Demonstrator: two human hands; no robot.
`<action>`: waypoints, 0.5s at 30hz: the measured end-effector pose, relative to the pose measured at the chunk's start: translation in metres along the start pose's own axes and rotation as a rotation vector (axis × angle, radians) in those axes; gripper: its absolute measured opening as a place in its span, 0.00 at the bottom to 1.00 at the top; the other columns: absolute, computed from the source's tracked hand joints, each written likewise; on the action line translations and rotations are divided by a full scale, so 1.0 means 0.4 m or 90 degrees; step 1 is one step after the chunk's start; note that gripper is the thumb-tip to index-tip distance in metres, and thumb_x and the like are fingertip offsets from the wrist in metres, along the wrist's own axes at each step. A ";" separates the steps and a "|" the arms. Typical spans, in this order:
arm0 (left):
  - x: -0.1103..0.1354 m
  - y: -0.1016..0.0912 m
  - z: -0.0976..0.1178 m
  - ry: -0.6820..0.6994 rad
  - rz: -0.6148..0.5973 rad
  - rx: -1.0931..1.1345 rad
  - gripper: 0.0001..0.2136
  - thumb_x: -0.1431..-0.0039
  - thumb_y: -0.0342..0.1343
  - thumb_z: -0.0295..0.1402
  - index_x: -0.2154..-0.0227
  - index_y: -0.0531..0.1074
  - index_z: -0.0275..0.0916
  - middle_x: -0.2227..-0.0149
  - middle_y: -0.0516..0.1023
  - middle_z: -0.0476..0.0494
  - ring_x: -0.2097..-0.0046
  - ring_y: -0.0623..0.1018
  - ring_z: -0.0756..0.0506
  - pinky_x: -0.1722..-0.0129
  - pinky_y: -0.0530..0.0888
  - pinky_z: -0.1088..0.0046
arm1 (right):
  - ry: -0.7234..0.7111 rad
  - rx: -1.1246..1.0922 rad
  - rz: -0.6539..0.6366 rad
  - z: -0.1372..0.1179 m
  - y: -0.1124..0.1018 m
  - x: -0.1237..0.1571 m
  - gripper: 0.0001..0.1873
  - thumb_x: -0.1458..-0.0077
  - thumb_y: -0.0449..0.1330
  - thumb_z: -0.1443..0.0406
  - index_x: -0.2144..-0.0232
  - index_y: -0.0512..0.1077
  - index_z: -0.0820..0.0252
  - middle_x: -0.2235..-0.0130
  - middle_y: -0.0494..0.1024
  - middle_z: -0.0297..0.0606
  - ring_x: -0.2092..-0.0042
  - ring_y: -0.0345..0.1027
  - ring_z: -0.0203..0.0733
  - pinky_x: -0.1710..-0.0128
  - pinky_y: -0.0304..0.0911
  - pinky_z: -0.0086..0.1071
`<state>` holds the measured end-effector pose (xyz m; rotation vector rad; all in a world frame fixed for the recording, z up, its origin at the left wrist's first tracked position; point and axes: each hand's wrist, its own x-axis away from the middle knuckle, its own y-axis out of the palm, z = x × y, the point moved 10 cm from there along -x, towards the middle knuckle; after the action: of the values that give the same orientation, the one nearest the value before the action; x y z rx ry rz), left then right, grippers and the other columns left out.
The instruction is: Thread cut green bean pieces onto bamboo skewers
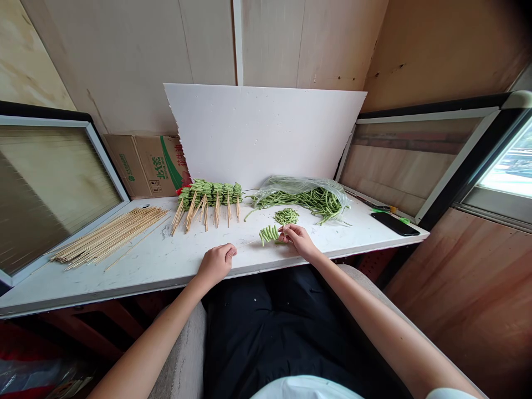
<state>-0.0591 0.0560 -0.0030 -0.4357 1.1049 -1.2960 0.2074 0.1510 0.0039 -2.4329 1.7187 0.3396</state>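
My left hand (216,262) rests near the table's front edge with its fingers curled, pinching the end of a thin bamboo skewer (248,243). Cut green bean pieces (269,234) are threaded on the far end of that skewer. On these pieces my right hand (298,239) is pinched, fingers bent together. Just behind lies a small heap of cut bean pieces (286,215). Finished bean skewers (210,197) are stacked at the back centre-left.
A clear plastic bag of long green beans (305,198) lies at the back right. Several bare skewers (112,235) are spread on the left. A black phone (394,223) sits at the right edge. A white foam board (261,130) and a cardboard box (145,165) stand behind.
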 end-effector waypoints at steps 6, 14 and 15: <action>-0.001 -0.001 0.003 -0.007 -0.008 -0.006 0.15 0.29 0.46 0.35 0.64 0.78 0.43 0.61 0.86 0.46 0.59 0.83 0.41 0.62 0.72 0.67 | -0.023 0.030 -0.011 -0.018 0.014 0.005 0.21 0.44 0.69 0.47 0.74 0.73 0.56 0.72 0.78 0.35 0.68 0.69 0.41 0.62 0.62 0.35; 0.001 0.003 0.003 0.000 -0.017 -0.013 0.15 0.28 0.45 0.36 0.63 0.78 0.44 0.61 0.86 0.46 0.60 0.83 0.41 0.63 0.72 0.67 | -0.014 -0.001 -0.009 -0.009 0.009 0.002 0.21 0.45 0.70 0.47 0.72 0.76 0.57 0.72 0.78 0.35 0.69 0.67 0.40 0.63 0.62 0.35; 0.001 0.004 0.003 0.002 -0.016 -0.011 0.15 0.28 0.45 0.36 0.63 0.78 0.44 0.61 0.86 0.46 0.60 0.83 0.41 0.62 0.72 0.67 | -0.008 -0.008 -0.006 -0.004 0.006 0.000 0.21 0.45 0.69 0.46 0.70 0.77 0.57 0.71 0.78 0.36 0.69 0.67 0.39 0.64 0.63 0.35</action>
<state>-0.0574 0.0557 -0.0037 -0.4617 1.1165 -1.3099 0.2053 0.1497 0.0056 -2.4405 1.7050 0.3657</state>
